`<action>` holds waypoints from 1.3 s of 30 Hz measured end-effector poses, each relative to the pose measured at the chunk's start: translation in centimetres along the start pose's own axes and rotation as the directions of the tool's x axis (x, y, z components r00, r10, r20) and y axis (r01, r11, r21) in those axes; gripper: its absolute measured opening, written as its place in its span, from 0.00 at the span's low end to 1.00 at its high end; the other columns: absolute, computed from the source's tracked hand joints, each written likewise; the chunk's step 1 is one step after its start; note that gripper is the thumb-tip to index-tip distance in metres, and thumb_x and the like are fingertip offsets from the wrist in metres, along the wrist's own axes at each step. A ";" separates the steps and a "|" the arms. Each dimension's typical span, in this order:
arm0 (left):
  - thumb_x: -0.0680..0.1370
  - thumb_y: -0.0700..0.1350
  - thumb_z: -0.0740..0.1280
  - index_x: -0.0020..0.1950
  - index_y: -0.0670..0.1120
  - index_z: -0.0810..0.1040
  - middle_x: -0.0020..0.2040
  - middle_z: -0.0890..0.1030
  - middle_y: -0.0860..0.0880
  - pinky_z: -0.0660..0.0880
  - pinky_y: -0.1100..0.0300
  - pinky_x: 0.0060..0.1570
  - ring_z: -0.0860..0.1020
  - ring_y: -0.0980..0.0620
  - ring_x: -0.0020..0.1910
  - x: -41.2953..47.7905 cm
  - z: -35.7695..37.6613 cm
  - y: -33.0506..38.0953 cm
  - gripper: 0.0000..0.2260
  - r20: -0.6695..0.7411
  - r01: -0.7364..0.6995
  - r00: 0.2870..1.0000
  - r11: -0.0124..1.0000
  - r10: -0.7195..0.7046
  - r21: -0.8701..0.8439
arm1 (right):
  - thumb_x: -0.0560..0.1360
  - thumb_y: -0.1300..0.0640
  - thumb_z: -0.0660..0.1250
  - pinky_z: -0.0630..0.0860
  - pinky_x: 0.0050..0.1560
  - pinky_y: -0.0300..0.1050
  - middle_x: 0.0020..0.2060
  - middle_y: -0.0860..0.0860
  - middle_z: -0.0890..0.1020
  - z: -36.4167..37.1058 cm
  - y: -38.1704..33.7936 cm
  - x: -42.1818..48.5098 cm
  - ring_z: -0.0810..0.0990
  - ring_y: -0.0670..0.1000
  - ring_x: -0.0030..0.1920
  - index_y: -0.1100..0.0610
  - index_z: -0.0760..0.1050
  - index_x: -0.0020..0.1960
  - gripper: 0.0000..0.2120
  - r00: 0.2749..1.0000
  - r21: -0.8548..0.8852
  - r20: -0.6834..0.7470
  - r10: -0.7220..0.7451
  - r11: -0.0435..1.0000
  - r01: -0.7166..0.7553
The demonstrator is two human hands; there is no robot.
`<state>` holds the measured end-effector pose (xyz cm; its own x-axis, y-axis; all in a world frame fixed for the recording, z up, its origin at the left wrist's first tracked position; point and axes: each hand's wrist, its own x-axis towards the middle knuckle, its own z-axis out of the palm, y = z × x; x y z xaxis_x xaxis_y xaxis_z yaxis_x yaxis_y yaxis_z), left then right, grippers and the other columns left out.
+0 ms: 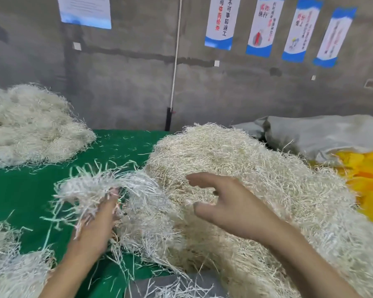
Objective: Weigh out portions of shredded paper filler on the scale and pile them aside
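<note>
Left hand grips a paper tuft at the big heap's left edge. Right hand hovers above the heap, fingers spread. Green worktop shows leftward.

Wall poster: 不可事后返工, probably; other posters too blurred to read.
</note>
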<state>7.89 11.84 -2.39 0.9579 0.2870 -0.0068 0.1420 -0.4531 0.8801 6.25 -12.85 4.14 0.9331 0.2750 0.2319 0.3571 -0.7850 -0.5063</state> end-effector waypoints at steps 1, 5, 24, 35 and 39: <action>0.73 0.75 0.44 0.65 0.53 0.74 0.59 0.79 0.44 0.68 0.40 0.64 0.78 0.39 0.58 -0.6 0.3 1.0 0.36 0.014 -0.023 1.000 0.999 0.024 -0.032 | 0.72 0.39 0.63 0.76 0.54 0.36 0.66 0.29 0.69 1.2 -0.3 0.4 0.78 0.37 0.59 0.32 0.60 0.72 0.29 0.999 0.060 0.051 -0.007 0.998 0.004; 0.74 0.68 0.57 0.63 0.64 0.75 0.66 0.76 0.46 0.65 0.43 0.66 0.77 0.51 0.57 -1.2 0.5 5.4 0.21 0.175 0.054 0.984 0.854 0.044 -0.517 | 0.84 0.52 0.57 0.76 0.61 0.58 0.49 0.50 0.81 7.4 -0.2 2.6 0.79 0.48 0.47 0.55 0.77 0.55 0.11 0.984 0.192 0.176 0.021 0.980 -0.055; 0.78 0.47 0.58 0.49 0.50 0.71 0.49 0.75 0.55 0.68 0.57 0.49 0.73 0.59 0.49 -0.7 -0.6 14.3 0.03 0.331 -0.290 0.860 0.905 0.389 -0.311 | 0.79 0.59 0.66 0.76 0.41 0.34 0.52 0.43 0.82 8.4 5.9 2.9 0.81 0.42 0.44 0.51 0.79 0.58 0.10 0.982 0.378 0.095 0.161 0.907 -0.185; 0.77 0.44 0.59 0.48 0.51 0.69 0.75 0.64 0.47 0.55 0.43 0.72 0.57 0.45 0.77 -0.6 1.6 11.1 0.02 0.520 -0.190 0.805 0.955 0.284 -0.227 | 0.80 0.53 0.63 0.72 0.64 0.58 0.58 0.60 0.82 8.3 8.5 -1.2 0.78 0.59 0.57 0.55 0.81 0.59 0.12 0.820 0.547 0.573 0.009 0.741 -0.390; 0.78 0.43 0.60 0.51 0.43 0.74 0.75 0.65 0.48 0.60 0.52 0.67 0.60 0.48 0.76 -0.7 1.7 10.9 0.06 0.540 -0.242 0.794 0.960 0.279 -0.139 | 0.78 0.34 0.59 0.74 0.57 0.45 0.60 0.55 0.80 10.6 8.5 -0.7 0.81 0.47 0.50 0.40 0.75 0.64 0.19 0.684 0.271 0.720 0.118 0.859 -0.434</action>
<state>9.16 5.22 6.35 0.9351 -0.3539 -0.0164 -0.1304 -0.3868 0.9129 9.07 -13.84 -9.18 0.7110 0.4949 -0.4996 -0.0865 -0.6434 -0.7606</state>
